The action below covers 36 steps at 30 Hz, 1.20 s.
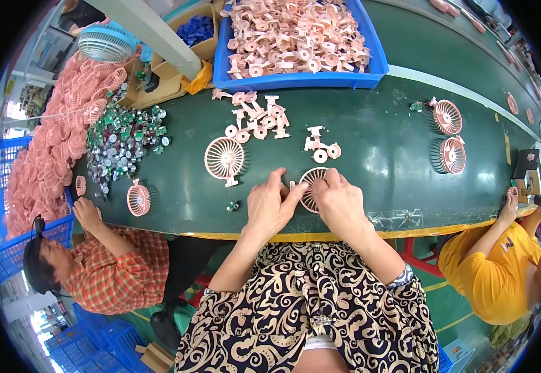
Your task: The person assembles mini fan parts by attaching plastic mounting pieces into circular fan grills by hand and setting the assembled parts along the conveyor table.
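In front of me lies a round pink fan cage (309,198) with thin spokes, at the near edge of the green table. My right hand (341,204) is closed over its right side, fingertips bent down onto the spokes. From the other side, my left hand (269,205) reaches its thumb to the cage's rim. A small pale pink bit (293,184) shows by that thumb; the left fingertips' grip is partly hidden. Just beyond is a small group of pink brackets (320,155). Left of my hands rests another fan cage (225,158), a bracket and wired green board (233,206) below it.
A blue tray (301,81) of pink brackets stands at the back, loose brackets (260,118) before it. Leftward are heaped small motors with green boards (121,140) and piled pink cages (46,155). Fan cages (452,155) lie rightward. Co-workers sit on both sides.
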Each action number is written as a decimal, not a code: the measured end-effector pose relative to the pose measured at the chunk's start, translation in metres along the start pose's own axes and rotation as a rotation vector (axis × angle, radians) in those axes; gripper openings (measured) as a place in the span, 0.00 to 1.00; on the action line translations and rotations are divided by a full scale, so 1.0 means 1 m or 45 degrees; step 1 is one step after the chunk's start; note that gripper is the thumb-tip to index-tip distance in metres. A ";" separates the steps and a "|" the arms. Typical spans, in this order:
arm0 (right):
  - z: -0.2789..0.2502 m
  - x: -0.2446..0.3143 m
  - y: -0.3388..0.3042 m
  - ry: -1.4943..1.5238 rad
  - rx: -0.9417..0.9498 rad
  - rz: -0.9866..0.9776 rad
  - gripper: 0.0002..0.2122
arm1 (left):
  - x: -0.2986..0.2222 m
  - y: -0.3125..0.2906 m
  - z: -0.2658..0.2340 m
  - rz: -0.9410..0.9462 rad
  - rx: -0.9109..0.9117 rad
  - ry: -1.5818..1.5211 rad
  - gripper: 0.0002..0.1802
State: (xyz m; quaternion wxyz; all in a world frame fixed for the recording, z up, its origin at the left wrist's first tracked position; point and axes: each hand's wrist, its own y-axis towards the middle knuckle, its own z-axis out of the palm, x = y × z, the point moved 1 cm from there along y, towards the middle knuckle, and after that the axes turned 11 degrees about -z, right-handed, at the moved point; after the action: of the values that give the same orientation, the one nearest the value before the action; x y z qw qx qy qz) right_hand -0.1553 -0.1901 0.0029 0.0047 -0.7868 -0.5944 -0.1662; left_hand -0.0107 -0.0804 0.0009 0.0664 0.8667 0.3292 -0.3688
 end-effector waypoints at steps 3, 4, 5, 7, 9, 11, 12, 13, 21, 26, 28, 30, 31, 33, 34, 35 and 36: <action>0.002 0.002 0.000 -0.005 -0.021 0.018 0.05 | 0.003 0.003 0.009 0.060 -0.071 -0.030 0.31; 0.003 0.000 -0.001 0.000 -0.026 0.016 0.05 | 0.002 0.004 0.010 0.063 -0.072 -0.030 0.31; 0.004 0.000 -0.001 0.005 -0.030 0.013 0.05 | 0.002 0.004 0.011 0.049 -0.070 -0.027 0.31; 0.003 0.000 -0.001 0.014 -0.042 0.013 0.05 | 0.002 0.006 0.012 0.036 -0.067 -0.025 0.31; 0.002 0.000 0.000 0.023 -0.049 0.012 0.05 | 0.004 0.007 0.012 0.071 -0.065 -0.033 0.29; 0.001 0.000 -0.001 0.037 -0.059 0.018 0.05 | 0.004 0.008 0.011 0.072 -0.057 -0.058 0.28; 0.001 0.000 -0.001 0.038 -0.056 0.016 0.05 | 0.004 0.008 0.011 0.073 -0.050 -0.081 0.27; 0.002 -0.001 -0.001 0.034 -0.056 0.009 0.06 | 0.004 0.008 0.011 0.072 -0.050 -0.083 0.27; 0.000 0.001 0.000 0.064 -0.081 0.029 0.08 | 0.001 0.011 0.011 -0.055 -0.022 -0.112 0.30; 0.001 0.003 -0.005 0.101 -0.133 0.132 0.12 | 0.000 0.010 0.018 -0.100 -0.083 -0.147 0.27; -0.004 0.006 -0.006 0.213 -0.177 0.144 0.13 | 0.002 0.009 0.019 -0.102 -0.101 -0.155 0.26; -0.013 0.009 -0.006 0.330 -0.220 0.147 0.14 | 0.004 0.007 0.019 -0.071 -0.110 -0.191 0.24; -0.019 0.009 -0.007 0.391 -0.247 0.111 0.16 | 0.003 0.008 0.016 -0.067 -0.111 -0.193 0.24; -0.025 0.007 -0.015 0.489 -0.228 0.080 0.21 | -0.001 0.009 0.006 -0.138 0.105 -0.235 0.24; -0.028 0.003 -0.020 0.487 -0.232 0.080 0.21 | -0.001 0.009 0.001 -0.134 0.104 -0.234 0.24; -0.031 -0.001 -0.026 0.475 -0.230 0.084 0.22 | 0.001 0.007 -0.006 0.003 -0.010 -0.236 0.24; -0.034 -0.006 -0.032 0.463 -0.227 0.088 0.23 | 0.003 0.005 -0.014 0.140 -0.123 -0.237 0.25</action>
State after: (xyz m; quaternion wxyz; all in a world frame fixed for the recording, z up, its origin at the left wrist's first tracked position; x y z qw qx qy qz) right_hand -0.1956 -0.1936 0.0267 0.0478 -0.7610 -0.5393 -0.3573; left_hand 0.0027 -0.0780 0.0087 0.1586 0.8412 0.2911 -0.4271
